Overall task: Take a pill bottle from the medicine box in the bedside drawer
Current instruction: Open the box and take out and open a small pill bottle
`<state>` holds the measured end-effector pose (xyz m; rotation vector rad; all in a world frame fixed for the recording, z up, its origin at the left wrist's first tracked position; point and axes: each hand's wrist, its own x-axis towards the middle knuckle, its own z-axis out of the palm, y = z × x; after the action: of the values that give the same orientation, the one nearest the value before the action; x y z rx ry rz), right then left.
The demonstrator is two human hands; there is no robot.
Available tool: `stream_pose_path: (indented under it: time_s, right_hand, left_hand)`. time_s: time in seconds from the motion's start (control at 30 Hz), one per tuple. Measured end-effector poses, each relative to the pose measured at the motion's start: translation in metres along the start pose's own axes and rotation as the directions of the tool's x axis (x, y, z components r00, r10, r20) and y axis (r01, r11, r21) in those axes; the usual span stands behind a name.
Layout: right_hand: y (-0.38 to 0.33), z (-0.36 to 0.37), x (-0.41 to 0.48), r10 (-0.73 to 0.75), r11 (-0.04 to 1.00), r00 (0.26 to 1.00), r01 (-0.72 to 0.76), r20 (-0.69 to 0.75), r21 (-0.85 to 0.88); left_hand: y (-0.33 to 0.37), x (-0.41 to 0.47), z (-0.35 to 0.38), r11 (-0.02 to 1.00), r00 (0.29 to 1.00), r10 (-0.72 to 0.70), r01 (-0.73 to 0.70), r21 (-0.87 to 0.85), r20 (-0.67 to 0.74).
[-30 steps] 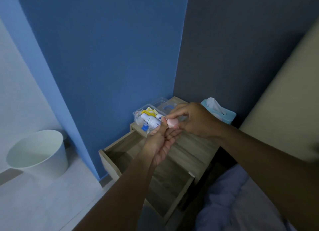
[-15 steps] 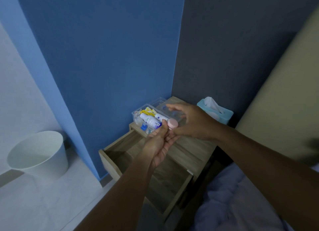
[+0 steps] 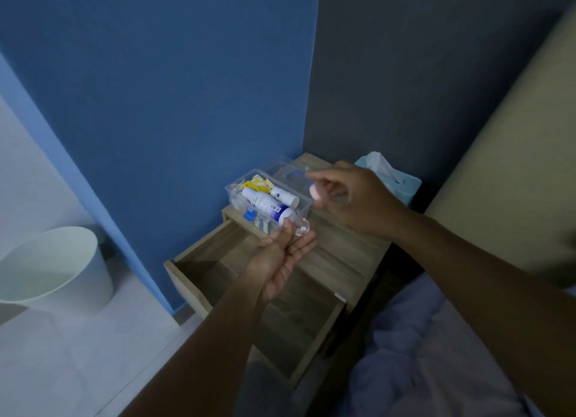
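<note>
A small clear pill bottle (image 3: 301, 228) sits uncapped at the fingertips of my left hand (image 3: 280, 257), which is palm up over the front of the bedside table. My right hand (image 3: 355, 198) hovers above and to the right of it, pinching the bottle's pink cap (image 3: 313, 192). The clear medicine box (image 3: 307, 207) stands open on the table top just behind my left hand, with white bottles, a yellow packet and a blue item lying in it. Below, the wooden drawer (image 3: 184, 279) is pulled out, and nothing shows inside it.
The box's clear lid (image 3: 286, 170) with a blue handle lies behind the box. A light blue tissue box (image 3: 405, 189) stands at the table's back right. A white bin (image 3: 56, 270) is on the floor at left. Bedding (image 3: 436, 354) fills the lower right.
My right hand has pulled the pink cap off the bottle and risen up and to the right. My left hand has stayed put with the now uncapped bottle.
</note>
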<state>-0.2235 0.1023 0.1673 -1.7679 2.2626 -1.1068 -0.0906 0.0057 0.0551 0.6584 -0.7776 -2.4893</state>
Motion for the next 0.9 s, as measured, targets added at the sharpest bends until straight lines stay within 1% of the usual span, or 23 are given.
stream_pose_path:
  time_s: [0.07,0.2,0.4,0.47,0.53,0.6,0.7,0.73,0.8,0.83,0.87,0.9]
  right_hand:
    - [0.021,-0.001,-0.004,0.063,0.998,0.995,-0.064,-0.081,-0.001]
    - [0.071,0.014,-0.021,0.222,0.974,0.966,-0.225,-0.134,-0.005]
    - [0.14,0.064,-0.053,0.412,0.911,0.878,-0.402,-0.242,0.092]
    - [0.161,0.079,-0.063,0.432,0.9,0.855,-0.43,-0.286,0.075]
    - [0.181,0.092,-0.071,0.417,0.905,0.856,-0.421,-0.304,0.058]
    - [0.195,0.103,-0.078,0.434,0.898,0.849,-0.436,-0.302,0.064]
    - [0.211,0.117,-0.081,0.505,0.859,0.813,-0.507,-0.288,0.076]
    - [0.216,0.122,-0.081,0.515,0.851,0.806,-0.52,-0.292,0.067]
    - [0.223,0.131,-0.08,0.511,0.846,0.804,-0.532,-0.304,0.015]
    - [0.226,0.135,-0.08,0.508,0.844,0.804,-0.537,-0.309,-0.009]
    - [0.228,0.14,-0.079,0.51,0.838,0.801,-0.544,-0.313,-0.028]
    - [0.231,0.145,-0.078,0.519,0.829,0.794,-0.558,-0.317,-0.038]
  left_hand:
    - [-0.004,0.01,-0.006,0.999,1.0,-0.012,0.012,0.035,-0.006]
    - [-0.012,0.033,-0.015,0.996,0.999,-0.034,0.034,0.085,-0.011]
    - [-0.036,0.085,-0.028,0.98,0.994,-0.095,0.103,0.169,-0.053]
    - [-0.048,0.104,-0.031,0.969,0.995,-0.092,0.099,0.226,-0.04]
    - [-0.06,0.123,-0.033,0.937,0.998,-0.046,0.054,0.344,-0.03]
    - [-0.067,0.137,-0.034,0.863,0.999,0.033,-0.018,0.506,-0.021]
    - [-0.076,0.153,-0.034,0.716,0.992,0.113,-0.118,0.688,0.052]
    - [-0.079,0.159,-0.034,0.633,0.988,0.135,-0.148,0.76,0.079]
    - [-0.085,0.169,-0.035,0.4,0.972,0.181,-0.212,0.892,0.15]
    - [-0.089,0.173,-0.034,0.294,0.963,0.191,-0.241,0.925,0.19]
    - [-0.092,0.179,-0.035,0.216,0.955,0.196,-0.264,0.94,0.223]
    - [-0.095,0.184,-0.036,0.161,0.948,0.197,-0.283,0.946,0.25]
